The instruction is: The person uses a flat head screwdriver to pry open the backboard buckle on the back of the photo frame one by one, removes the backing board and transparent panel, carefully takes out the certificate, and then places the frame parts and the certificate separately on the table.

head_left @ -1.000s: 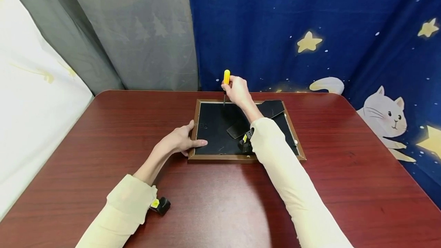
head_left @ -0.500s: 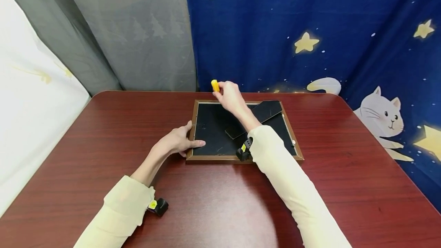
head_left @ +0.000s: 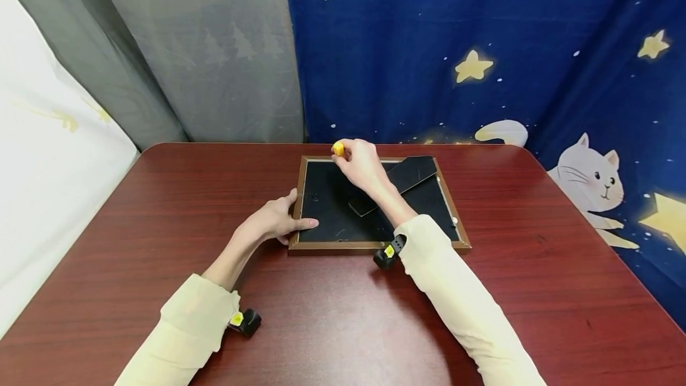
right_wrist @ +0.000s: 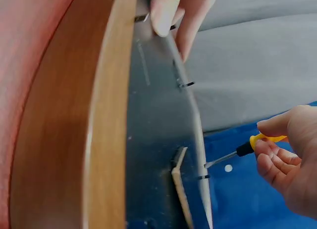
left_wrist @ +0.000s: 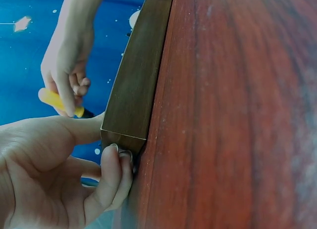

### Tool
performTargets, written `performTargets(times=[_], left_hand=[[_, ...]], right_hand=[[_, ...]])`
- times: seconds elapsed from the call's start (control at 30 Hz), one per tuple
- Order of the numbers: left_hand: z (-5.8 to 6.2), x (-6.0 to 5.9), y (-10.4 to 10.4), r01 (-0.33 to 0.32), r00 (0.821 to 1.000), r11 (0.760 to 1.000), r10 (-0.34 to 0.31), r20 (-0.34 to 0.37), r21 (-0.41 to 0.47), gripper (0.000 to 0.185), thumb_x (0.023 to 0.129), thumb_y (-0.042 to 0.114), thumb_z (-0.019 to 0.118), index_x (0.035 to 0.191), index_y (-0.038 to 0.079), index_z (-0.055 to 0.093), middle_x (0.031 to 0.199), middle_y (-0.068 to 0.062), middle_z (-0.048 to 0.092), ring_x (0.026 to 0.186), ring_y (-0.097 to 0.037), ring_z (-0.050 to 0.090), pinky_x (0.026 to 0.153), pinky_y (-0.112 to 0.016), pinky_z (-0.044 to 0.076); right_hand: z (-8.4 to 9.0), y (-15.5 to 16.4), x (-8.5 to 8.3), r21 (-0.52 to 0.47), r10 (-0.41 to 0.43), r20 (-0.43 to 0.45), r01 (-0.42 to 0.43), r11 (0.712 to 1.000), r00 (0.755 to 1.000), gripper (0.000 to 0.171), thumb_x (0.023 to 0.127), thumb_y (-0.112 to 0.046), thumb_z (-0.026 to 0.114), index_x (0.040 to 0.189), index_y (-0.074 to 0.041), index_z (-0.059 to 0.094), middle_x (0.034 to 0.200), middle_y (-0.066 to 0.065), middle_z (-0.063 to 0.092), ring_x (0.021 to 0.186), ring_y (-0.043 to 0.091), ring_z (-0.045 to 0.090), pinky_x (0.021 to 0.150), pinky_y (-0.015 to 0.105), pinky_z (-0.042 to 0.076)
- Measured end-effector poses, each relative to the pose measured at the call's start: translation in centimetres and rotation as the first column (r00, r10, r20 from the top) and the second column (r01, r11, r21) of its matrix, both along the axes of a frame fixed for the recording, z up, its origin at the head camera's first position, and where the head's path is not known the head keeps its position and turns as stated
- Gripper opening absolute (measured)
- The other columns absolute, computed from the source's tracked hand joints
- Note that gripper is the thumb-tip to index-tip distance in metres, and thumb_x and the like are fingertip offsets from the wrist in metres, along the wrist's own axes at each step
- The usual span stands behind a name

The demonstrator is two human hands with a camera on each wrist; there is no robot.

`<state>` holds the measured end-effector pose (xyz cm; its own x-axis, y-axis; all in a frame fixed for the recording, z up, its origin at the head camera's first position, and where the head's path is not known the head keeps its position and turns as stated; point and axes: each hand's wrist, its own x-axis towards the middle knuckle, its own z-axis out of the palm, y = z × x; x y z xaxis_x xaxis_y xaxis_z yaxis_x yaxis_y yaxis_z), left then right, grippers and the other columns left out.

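A brown wooden picture frame (head_left: 375, 248) lies face down on the table, its black back board (head_left: 332, 201) up and its black stand flap (head_left: 412, 173) raised. My right hand (head_left: 360, 162) grips a small yellow-handled screwdriver (head_left: 337, 148) over the frame's far edge. In the right wrist view the screwdriver (right_wrist: 237, 153) has its tip at a metal clip (right_wrist: 202, 177) on the back board (right_wrist: 153, 140). My left hand (head_left: 274, 222) holds the frame's near left corner, thumb on the board; in the left wrist view its fingers (left_wrist: 116, 174) curl round the frame corner (left_wrist: 126, 125).
The dark red wooden table (head_left: 161, 207) spreads wide on all sides of the frame. Grey curtain (head_left: 203, 52) and a blue star-and-cat cloth (head_left: 482, 46) hang behind the far edge. Small black wrist cameras (head_left: 246, 321) sit at both sleeves.
My right hand has tilted the screwdriver from upright to low and slanted, and drawn it down toward the frame's far edge. My right forearm has pulled back toward me. The left hand stayed put.
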<state>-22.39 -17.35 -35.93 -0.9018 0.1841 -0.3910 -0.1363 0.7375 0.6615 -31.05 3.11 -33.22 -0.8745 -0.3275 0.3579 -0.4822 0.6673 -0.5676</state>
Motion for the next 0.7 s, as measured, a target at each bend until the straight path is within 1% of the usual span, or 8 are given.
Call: performTargets(times=[0.17,0.23,0.33,0.4,0.47,0.53,0.63,0.7], left_hand=[[0.0,0.2,0.0,0.006,1.0,1.0,-0.006,-0.002,-0.006,0.102,0.093,0.04,0.074,0.161,0.003,0.008,0.14,-0.031,0.044,0.069,-0.021,0.065,0.066,-0.032,0.06],[0.0,0.2,-0.1,0.006,1.0,1.0,-0.006,-0.005,-0.005,0.102,0.093,0.039,0.074,0.161,0.003,0.007,0.143,-0.032,0.042,0.07,-0.022,0.065,0.066,-0.032,0.06],[0.0,0.2,-0.1,0.009,1.0,1.0,-0.009,-0.008,0.007,0.101,0.094,0.038,0.073,0.161,0.003,0.007,0.145,-0.032,0.041,0.072,-0.022,0.066,0.066,-0.033,0.06],[-0.1,0.3,-0.1,0.014,1.0,1.0,-0.014,-0.008,0.007,0.101,0.094,0.038,0.073,0.161,0.003,0.006,0.145,-0.033,0.04,0.073,-0.022,0.066,0.066,-0.033,0.06],[-0.1,0.3,-0.1,0.015,1.0,1.0,-0.015,-0.008,0.009,0.101,0.094,0.038,0.073,0.161,0.003,0.006,0.143,-0.032,0.042,0.073,-0.022,0.065,0.066,-0.033,0.06],[-0.1,0.3,-0.1,0.017,1.0,1.0,-0.017,-0.008,0.005,0.102,0.094,0.039,0.073,0.162,0.003,0.005,0.142,-0.032,0.042,0.072,-0.022,0.065,0.066,-0.033,0.06],[-0.2,0.3,-0.2,0.021,1.0,1.0,-0.021,-0.006,0.008,0.103,0.094,0.041,0.072,0.162,0.004,0.005,0.143,-0.031,0.042,0.07,-0.021,0.065,0.066,-0.033,0.06],[-0.2,0.3,-0.4,0.028,1.0,1.0,-0.028,-0.007,0.013,0.103,0.094,0.041,0.072,0.162,0.004,0.004,0.147,-0.031,0.039,0.07,-0.022,0.065,0.066,-0.033,0.06]], right_hand=[[0.6,1.1,1.2,-0.151,-0.005,0.028,0.009,0.988,1.0,0.015,0.095,-0.015,0.072,0.108,-0.007,0.073,0.094,0.007,0.072,0.075,0.02,0.064,0.068,0.028,0.056],[1.0,1.8,1.8,-0.225,-0.006,0.053,0.018,0.974,0.999,0.016,0.096,-0.017,0.072,0.109,-0.007,0.073,0.09,0.007,0.072,0.072,0.023,0.067,0.065,0.028,0.057],[1.5,3.1,2.5,-0.336,-0.001,0.092,0.032,0.941,0.996,0.018,0.095,-0.021,0.073,0.108,-0.008,0.073,0.087,0.01,0.072,0.07,0.03,0.069,0.063,0.027,0.058],[1.7,4.0,3.0,-0.409,0.01,0.116,0.039,0.912,0.993,0.02,0.096,-0.023,0.072,0.108,-0.007,0.073,0.087,0.015,0.071,0.069,0.033,0.069,0.062,0.026,0.058],[1.8,5.0,3.4,-0.486,0.033,0.144,0.041,0.873,0.989,0.022,0.096,-0.022,0.071,0.109,-0.004,0.072,0.088,0.019,0.07,0.067,0.03,0.069,0.061,0.025,0.058],[1.8,6.1,3.9,-0.556,0.063,0.173,0.045,0.83,0.983,0.024,0.098,-0.02,0.069,0.112,0.0,0.07,0.088,0.021,0.069,0.064,0.024,0.068,0.06,0.025,0.058],[1.7,7.6,4.7,-0.643,0.114,0.216,0.054,0.764,0.97,0.027,0.1,-0.015,0.066,0.116,0.006,0.067,0.086,0.017,0.067,0.063,0.015,0.065,0.06,0.023,0.057],[1.5,8.6,5.2,-0.679,0.14,0.24,0.063,0.732,0.961,0.028,0.1,-0.013,0.065,0.118,0.009,0.065,0.084,0.013,0.066,0.062,0.013,0.063,0.06,0.022,0.056]])
